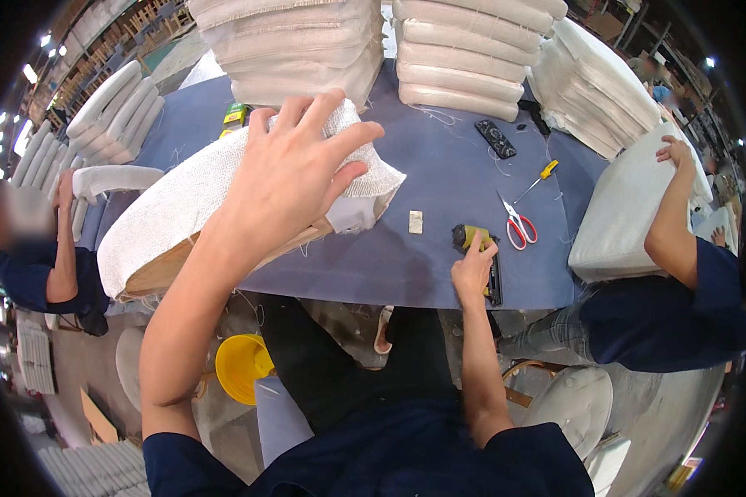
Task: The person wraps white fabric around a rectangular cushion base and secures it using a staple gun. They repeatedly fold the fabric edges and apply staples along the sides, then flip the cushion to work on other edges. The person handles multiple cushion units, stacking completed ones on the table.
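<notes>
padded seat (157, 211) under the left hand (298, 153), seemingly part-covered
white fabric (215, 170) wraps its top; wood (162, 267) shows below, and the flap (383, 177) beside that hand's spread fingers looks loose, perhaps left to fix. right hand (471, 269) lies over a staple gun (496, 283), its grip partly hidden: i cannot tell if closed.

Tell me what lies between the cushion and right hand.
Head view: a small beige rectangle lies on the table between the cushion and right hand.

Bright, soft light on blue-grey tabletop (373, 273), glaring lamps (30, 73) along left rim, strong fisheye bending, black corners
</notes>
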The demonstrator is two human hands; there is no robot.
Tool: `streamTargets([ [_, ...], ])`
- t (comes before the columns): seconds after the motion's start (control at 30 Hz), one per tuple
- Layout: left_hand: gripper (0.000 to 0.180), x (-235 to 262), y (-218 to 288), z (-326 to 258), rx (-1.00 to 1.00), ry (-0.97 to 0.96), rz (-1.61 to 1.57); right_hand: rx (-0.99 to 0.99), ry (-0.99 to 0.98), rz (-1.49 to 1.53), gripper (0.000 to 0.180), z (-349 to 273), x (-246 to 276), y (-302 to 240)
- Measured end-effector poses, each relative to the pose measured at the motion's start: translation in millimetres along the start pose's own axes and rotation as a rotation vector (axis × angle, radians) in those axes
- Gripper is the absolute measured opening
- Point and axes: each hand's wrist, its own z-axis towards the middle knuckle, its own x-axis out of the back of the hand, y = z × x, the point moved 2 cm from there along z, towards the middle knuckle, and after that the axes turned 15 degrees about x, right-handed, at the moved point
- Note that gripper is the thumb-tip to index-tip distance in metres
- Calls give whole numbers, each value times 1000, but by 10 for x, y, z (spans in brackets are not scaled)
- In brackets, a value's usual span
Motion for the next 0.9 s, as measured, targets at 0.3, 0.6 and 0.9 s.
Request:
streamTargets([
  [0.3,34,46,-188,108,33,-174,-24,49,292,1439,31,-228,1195,-1296],
  [0.6,34,129,-177,276,22,-341,23,226,153,1901,44,-387,1458,-2661],
  [0.9,38,116,-92,296,33,-333,-7,302,124,1935,45,-456,1353,-2684],
])
